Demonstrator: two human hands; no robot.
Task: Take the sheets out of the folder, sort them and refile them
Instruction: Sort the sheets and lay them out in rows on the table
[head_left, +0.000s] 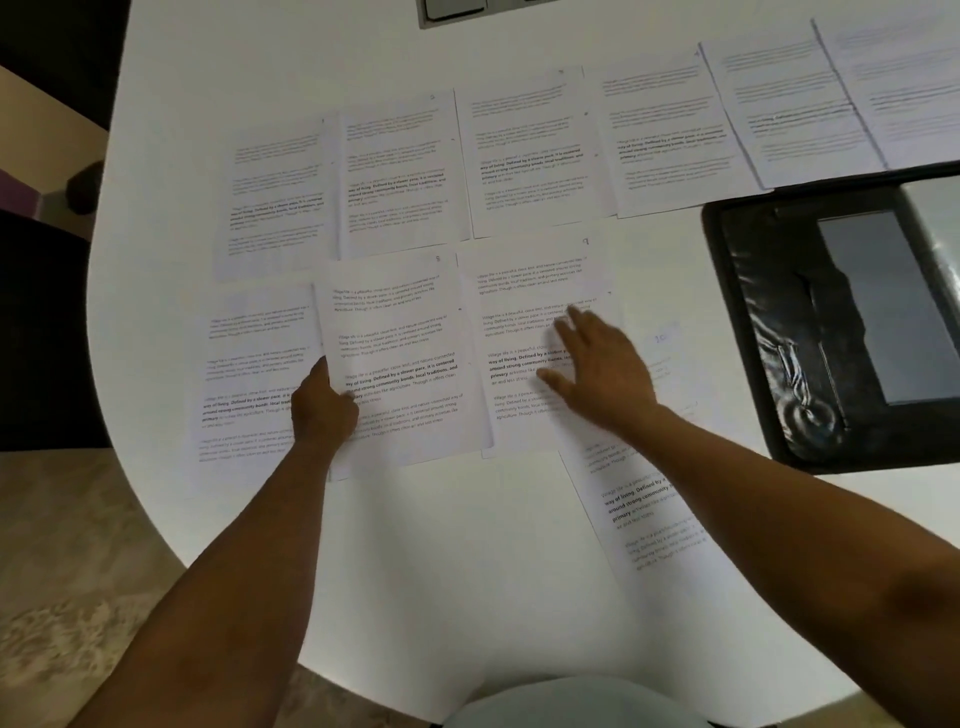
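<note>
Several printed sheets lie spread in two rows on the white table (363, 47). My left hand (322, 405) pinches the left edge of the sheet numbered 8 (400, 332), which overlaps the sheet to its left (244, 364). With spread, straight fingers, my right hand (597, 369) rests flat on the sheet numbered 7 (524, 291). Under my right forearm another sheet (639, 514) lies at an angle. The open black folder (769, 312) sits at the right, holding a clear sleeve (878, 291).
The back row of sheets (519, 156) runs from the middle to the far right corner. A grey object (452, 10) sits at the table's far edge. The table's curved edge drops to the floor (62, 571) on the left.
</note>
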